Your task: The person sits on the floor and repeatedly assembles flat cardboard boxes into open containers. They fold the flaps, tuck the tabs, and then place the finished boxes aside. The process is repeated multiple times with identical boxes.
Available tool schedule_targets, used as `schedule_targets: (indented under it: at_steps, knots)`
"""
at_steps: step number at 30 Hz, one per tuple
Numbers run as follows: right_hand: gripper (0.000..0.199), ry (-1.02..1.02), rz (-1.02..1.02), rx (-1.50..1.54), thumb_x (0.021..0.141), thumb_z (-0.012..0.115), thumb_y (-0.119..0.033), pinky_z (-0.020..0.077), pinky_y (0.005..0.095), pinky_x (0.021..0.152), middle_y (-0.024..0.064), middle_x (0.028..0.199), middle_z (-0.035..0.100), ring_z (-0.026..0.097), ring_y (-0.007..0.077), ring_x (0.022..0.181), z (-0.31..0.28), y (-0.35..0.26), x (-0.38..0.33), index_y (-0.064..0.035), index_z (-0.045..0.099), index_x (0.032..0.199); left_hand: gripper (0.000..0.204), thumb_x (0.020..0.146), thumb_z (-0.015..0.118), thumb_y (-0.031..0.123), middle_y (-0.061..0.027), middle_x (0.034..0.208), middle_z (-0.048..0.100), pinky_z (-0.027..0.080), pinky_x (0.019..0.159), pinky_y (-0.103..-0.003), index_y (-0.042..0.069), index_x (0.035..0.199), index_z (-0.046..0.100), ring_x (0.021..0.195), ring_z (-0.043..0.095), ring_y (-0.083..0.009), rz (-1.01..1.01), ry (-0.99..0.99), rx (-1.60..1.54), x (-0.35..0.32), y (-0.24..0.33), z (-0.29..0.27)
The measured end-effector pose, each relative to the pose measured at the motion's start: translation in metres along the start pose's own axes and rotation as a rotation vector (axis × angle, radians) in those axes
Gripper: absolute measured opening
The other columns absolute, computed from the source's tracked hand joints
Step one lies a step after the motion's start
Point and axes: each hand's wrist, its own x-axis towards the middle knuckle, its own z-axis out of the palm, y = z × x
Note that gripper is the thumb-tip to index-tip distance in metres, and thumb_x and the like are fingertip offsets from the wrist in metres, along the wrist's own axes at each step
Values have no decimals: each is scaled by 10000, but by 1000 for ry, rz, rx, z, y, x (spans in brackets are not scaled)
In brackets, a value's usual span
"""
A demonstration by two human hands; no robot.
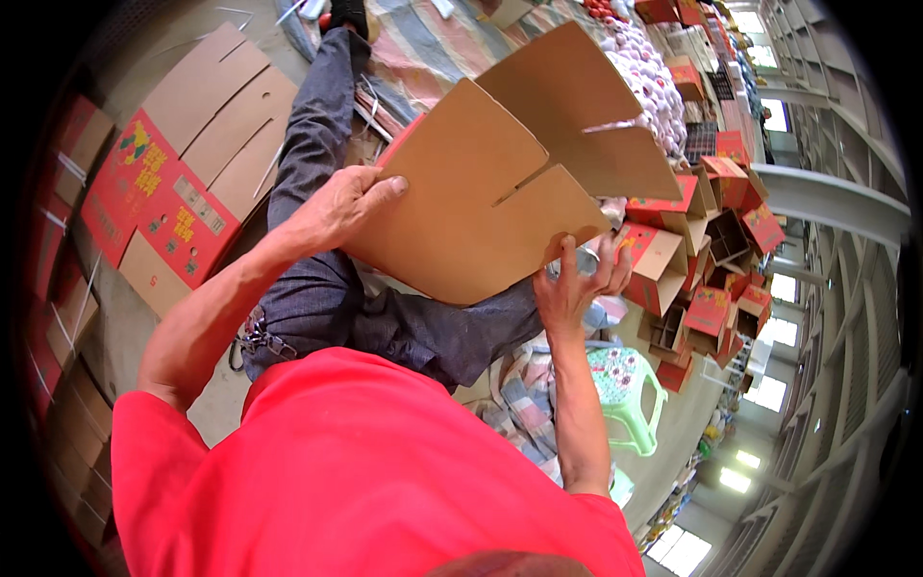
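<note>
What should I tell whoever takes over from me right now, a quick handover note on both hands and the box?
Left hand: gripping the left edge of the cardboard box, thumb on top.
Right hand: holding the box's lower right edge, fingers against it.
Box: held up over the lap, flaps spread, not yet closed into shape.
Flat box blanks lie on the floor to the left; a pile of made-up red boxes sits to the right; green stool below it.
Done: box picked up and partly opened. Left: fold the flaps shut.
</note>
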Motion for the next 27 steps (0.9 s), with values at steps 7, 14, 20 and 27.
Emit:
schedule_targets:
  at_steps: [7,14,20,27]
  knots:
    - [323,-119,-91,232,936,712,-125,249,513,1227,151,1537,573,381,430,1527,7,-15,10,-110,701,1258,463,1106,549,338,-81,1000,754,540,871,-334,-88,1221,690,961,667,-128,-141,-26,-39,-9,17,3]
    - [301,-339,-28,568,924,675,-19,512,500,1128,189,1497,612,557,440,1405,-19,-58,-14,17,696,1221,463,1059,590,262,-78,1166,715,523,921,-331,-34,1415,607,1030,632,-121,-150,-46,-134,-41,1,-1]
    - [292,-397,37,667,939,636,-29,512,539,1116,220,1470,616,563,469,1382,-20,-71,-29,52,680,1215,518,994,567,104,-186,1546,521,483,1099,-388,79,1511,567,1311,594,-278,260,119,186,-37,10,-4]
    - [277,-397,44,738,913,659,-20,548,501,1073,189,1418,655,607,436,1335,-14,-73,-32,30,687,1183,576,857,601,7,-164,1579,513,437,1184,-466,75,1428,626,1463,482,-376,511,-55,825,21,-23,-32]
